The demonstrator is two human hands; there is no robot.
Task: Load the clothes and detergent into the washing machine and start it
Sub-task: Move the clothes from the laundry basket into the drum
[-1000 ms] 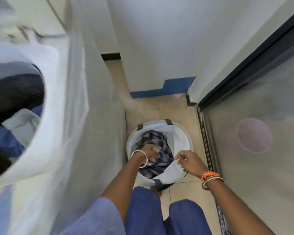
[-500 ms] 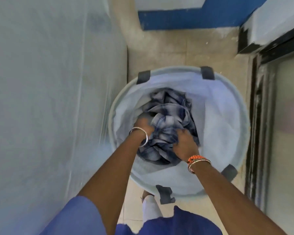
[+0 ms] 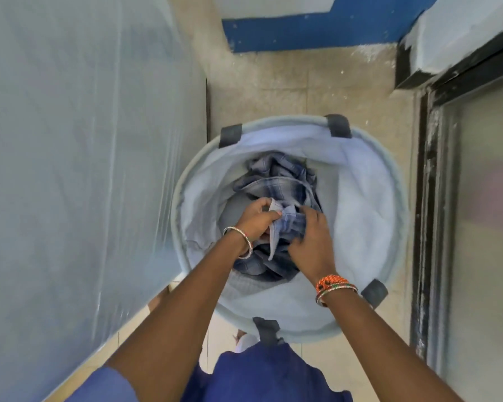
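The left hand (image 3: 256,220) has its fingers curled round a pale fold of the crumpled blue-and-grey plaid cloth (image 3: 279,181), thumb pressed across the fold; its fingertips are buried in the fabric and cannot be seen. The right hand (image 3: 311,242) lies just beside it, fingers bent down into the same cloth and gripping it, their tips hidden by the bunched folds. A thin silver bangle (image 3: 240,242) circles the left wrist; orange beaded bracelets (image 3: 333,287) circle the right.

The cloth sits low in the middle of the round pale-blue fabric laundry basket (image 3: 389,204), its heap running roughly from the near rim toward the far rim; how much lies beneath is hidden. Dark grey strap loops (image 3: 230,134) sit on the rim. The basket stands on the beige tiled floor (image 3: 302,88), close beside a large white surface under clear plastic wrap (image 3: 84,155) on the left, cut off by the frame edge. A black-framed frosted door (image 3: 482,198) runs along the right. Blue-clad knees (image 3: 267,372) cover the basket's near edge.
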